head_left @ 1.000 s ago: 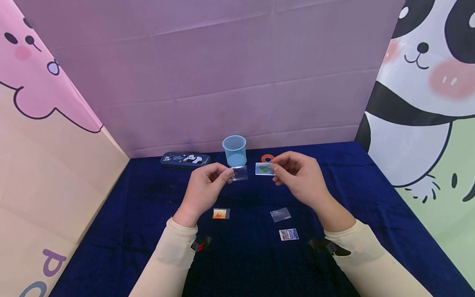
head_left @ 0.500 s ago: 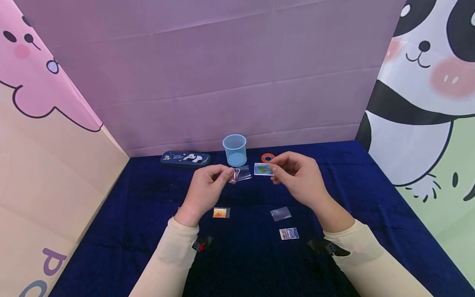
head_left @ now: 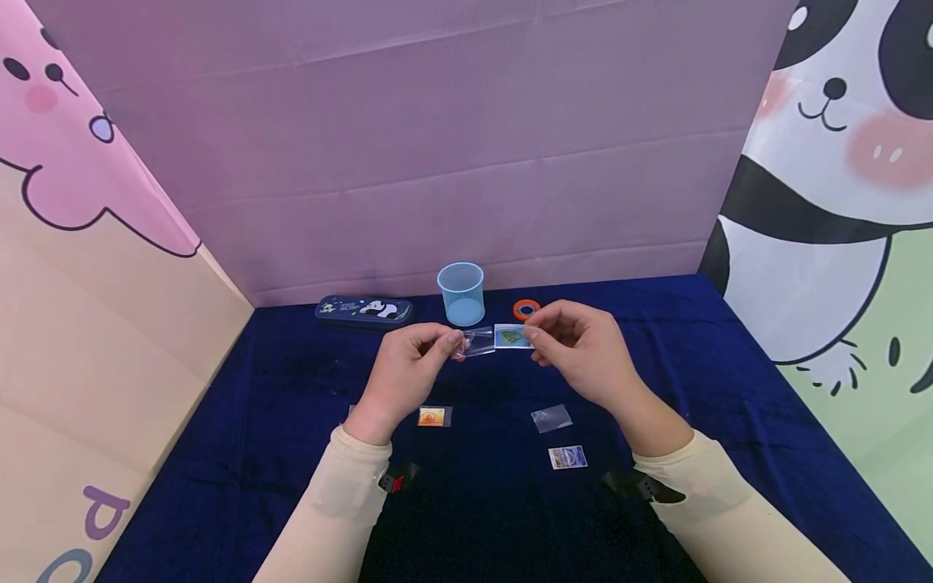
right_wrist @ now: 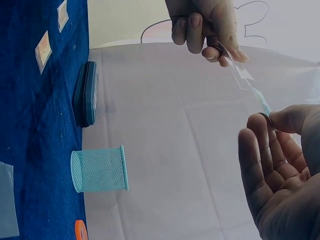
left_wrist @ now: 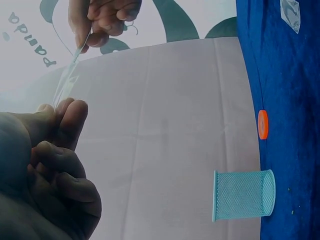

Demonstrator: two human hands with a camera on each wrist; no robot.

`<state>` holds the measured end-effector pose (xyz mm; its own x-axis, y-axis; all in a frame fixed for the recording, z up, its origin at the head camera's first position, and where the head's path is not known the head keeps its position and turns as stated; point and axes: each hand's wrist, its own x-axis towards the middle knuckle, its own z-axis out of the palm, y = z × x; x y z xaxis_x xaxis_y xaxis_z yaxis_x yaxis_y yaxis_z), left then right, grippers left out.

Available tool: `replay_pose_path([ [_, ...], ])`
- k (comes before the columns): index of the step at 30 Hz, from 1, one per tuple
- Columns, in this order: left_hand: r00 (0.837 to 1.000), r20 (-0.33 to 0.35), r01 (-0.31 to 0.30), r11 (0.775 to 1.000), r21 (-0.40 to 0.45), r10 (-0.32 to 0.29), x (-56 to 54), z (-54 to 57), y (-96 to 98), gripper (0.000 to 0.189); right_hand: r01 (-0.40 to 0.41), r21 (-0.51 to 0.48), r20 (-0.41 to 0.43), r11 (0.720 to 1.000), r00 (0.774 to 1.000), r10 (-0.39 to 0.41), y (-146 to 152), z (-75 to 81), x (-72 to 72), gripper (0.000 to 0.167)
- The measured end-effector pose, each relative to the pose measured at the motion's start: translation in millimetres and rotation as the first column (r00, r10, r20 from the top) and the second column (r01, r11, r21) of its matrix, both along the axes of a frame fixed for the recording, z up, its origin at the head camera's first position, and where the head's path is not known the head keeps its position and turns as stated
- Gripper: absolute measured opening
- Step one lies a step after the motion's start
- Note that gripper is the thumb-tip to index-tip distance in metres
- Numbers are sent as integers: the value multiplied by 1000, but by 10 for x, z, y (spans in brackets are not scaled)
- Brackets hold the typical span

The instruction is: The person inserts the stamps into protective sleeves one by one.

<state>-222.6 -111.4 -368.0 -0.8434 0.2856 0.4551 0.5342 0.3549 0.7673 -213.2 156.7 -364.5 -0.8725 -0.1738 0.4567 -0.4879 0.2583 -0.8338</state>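
Between thumb and fingers my left hand (head_left: 413, 368) pinches a small clear plastic sleeve (head_left: 479, 342), raised above the cloth. My right hand (head_left: 583, 344) pinches a small picture card (head_left: 510, 336) with a green shape on pale blue, its left edge at the sleeve's open-looking right end. Whether the card's edge has entered the sleeve I cannot tell. In the right wrist view the sleeve (right_wrist: 239, 72) and card (right_wrist: 261, 100) slant in line between the two hands. Below them lie an orange card in a sleeve (head_left: 433, 417), another clear sleeve (head_left: 551, 419) and a blue card (head_left: 568, 457).
A light blue mesh cup (head_left: 461, 295) stands at the back of the dark blue cloth (head_left: 481, 526). To its left lies a navy pencil case (head_left: 364, 312) with a panda print; to its right, an orange tape roll (head_left: 526, 310). Printed hangings surround the table.
The right hand has brought the card slightly left and down, up to the sleeve. The sleeve has turned and spread a little in the left hand's fingers.
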Motion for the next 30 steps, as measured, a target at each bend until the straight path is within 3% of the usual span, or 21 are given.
replay_pose_path([
  [12,1000,-3,-8,1000,-21,8,2,6,-2,20,36,38,-11,999,999,-35,-7,0,1,7],
  [30,1000,-12,-6,1000,-18,6,2,6,-11,21,17,77,-8,997,1000,-17,-34,-22,-7,5],
])
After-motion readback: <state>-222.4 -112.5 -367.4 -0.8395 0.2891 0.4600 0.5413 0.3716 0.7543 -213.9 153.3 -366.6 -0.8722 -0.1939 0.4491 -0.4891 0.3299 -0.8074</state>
